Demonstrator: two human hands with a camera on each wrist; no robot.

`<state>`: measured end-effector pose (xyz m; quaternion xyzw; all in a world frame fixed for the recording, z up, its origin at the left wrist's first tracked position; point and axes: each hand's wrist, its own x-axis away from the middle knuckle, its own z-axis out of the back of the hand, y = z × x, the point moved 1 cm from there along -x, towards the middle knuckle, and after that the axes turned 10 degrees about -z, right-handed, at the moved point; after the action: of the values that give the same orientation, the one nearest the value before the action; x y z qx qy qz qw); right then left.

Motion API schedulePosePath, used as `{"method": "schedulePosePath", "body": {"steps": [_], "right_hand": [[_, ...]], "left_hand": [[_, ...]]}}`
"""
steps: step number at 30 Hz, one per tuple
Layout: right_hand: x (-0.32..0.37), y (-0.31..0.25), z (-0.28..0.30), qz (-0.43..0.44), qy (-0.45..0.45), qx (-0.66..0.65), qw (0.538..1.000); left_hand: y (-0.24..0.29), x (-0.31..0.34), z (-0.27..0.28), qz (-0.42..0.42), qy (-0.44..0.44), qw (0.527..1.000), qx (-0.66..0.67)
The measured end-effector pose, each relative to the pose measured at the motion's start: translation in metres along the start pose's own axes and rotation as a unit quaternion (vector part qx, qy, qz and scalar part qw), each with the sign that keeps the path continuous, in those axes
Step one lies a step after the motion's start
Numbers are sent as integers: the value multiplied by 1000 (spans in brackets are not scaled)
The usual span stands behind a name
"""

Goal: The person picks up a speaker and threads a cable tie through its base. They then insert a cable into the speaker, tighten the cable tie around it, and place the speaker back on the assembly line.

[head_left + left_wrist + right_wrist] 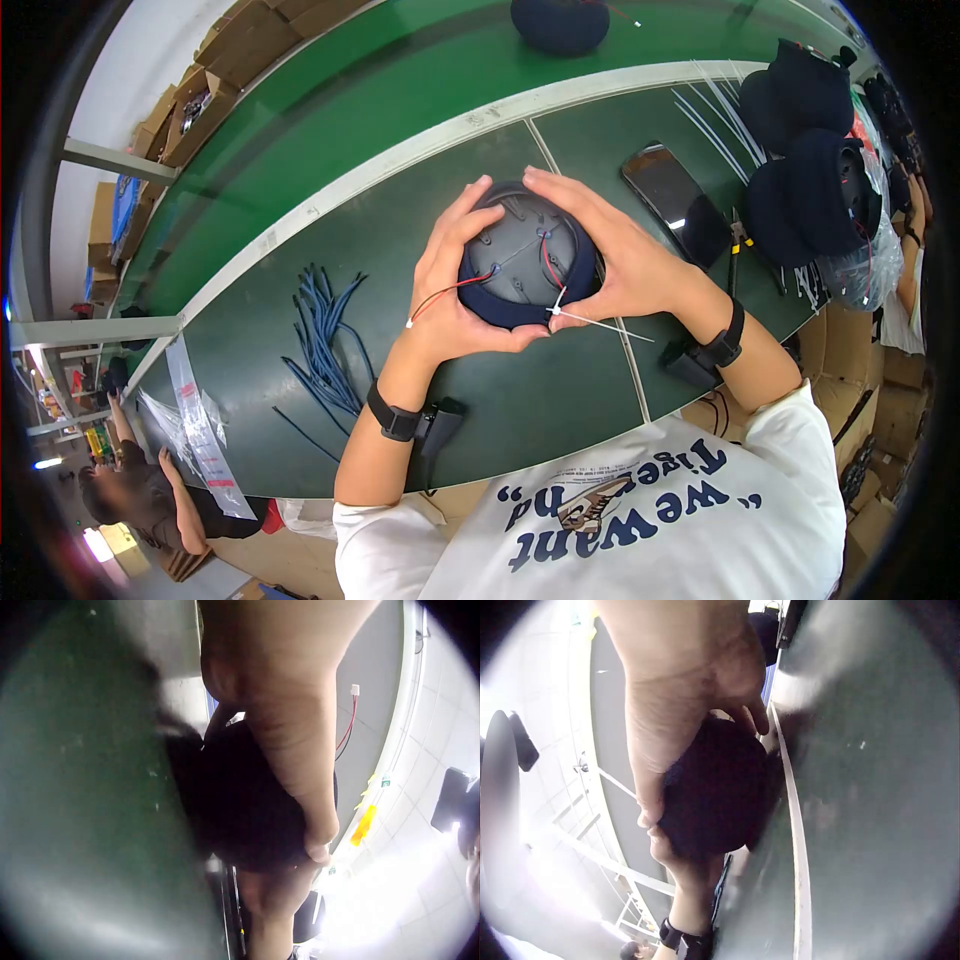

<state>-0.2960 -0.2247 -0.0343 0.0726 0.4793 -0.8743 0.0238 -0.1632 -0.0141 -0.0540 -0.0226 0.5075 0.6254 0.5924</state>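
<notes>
A round dark blue pad (515, 262) is held by the left hand (440, 262) and the right hand (625, 255). It is gripped from both sides, with the fingers and thumbs of each hand bent around its edge. Its grey inside is turned up, and it is kept low over the green surface (480, 410); whether it is touching cannot be told. A red and black wire (470, 281) is laid across the left hand. A thin white tie (605, 325) is seen at the pad's near edge, right by the right thumb, with its tail stuck out to the right. To the left, a bunch of blue strips (325, 340) is spread out. To the right, a black phone (680, 205) and cutters (735, 250) with yellow and black on them are set down, near more dark blue pads (808, 190)
</notes>
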Motion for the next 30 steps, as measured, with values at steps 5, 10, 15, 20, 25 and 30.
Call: {"method": "schedulePosePath", "body": {"steps": [5,10,15,20,25,30], "right_hand": [[-2,7,2,69,15,105,992],[-3,16,1,84,15,24,996],[-8,12,-3,56,32,-20,998],[-10,15,-1,90,33,23,995],[-7,15,-2,118,54,50,990],[-3,8,-1,143,73,112,981]], "left_hand": [[-3,-2,0,-54,-3,998,-24],[-4,2,2,-78,-18,996,-31],[9,-8,-5,22,71,996,59],[-2,-6,2,-34,-7,999,-16],[-2,-6,5,-71,-24,996,-51],[2,-6,4,-75,-30,994,-70]]}}
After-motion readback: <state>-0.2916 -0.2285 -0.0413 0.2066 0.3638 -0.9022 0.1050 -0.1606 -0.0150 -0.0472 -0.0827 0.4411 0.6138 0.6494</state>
